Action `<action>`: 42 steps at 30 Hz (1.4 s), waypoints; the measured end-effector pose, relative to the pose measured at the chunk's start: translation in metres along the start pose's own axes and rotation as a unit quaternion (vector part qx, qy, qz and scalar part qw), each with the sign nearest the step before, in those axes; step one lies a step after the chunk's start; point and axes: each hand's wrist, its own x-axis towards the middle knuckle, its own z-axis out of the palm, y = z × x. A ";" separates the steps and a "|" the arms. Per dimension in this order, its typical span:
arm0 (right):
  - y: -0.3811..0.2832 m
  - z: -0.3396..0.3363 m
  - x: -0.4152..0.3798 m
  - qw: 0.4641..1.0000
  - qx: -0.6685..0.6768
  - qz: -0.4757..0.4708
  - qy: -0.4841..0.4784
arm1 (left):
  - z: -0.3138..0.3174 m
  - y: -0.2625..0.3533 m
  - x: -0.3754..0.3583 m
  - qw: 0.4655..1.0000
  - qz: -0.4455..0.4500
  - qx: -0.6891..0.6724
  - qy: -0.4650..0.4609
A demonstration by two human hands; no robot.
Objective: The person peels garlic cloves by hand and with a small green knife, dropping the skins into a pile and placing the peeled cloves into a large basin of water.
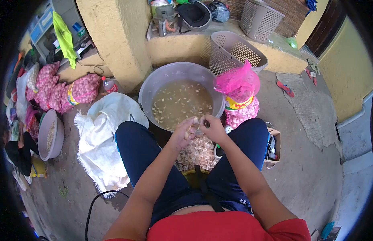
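My left hand and my right hand meet just over the near rim of a big grey basin. Together they pinch a pale garlic clove between the fingertips. The basin holds cloudy water with several peeled cloves floating in it. Below my hands, between my knees, lies a heap of papery garlic skins over a yellow-green bucket rim.
A pink mesh sack of garlic stands right of the basin, more pink sacks lie far left. A white woven bag is beside my left knee. Two laundry baskets sit behind, a small grey bowl at left.
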 end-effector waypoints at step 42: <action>-0.013 -0.035 -0.002 0.936 0.251 0.194 -0.154 | -0.003 0.016 -0.004 0.997 0.021 -0.002 -0.070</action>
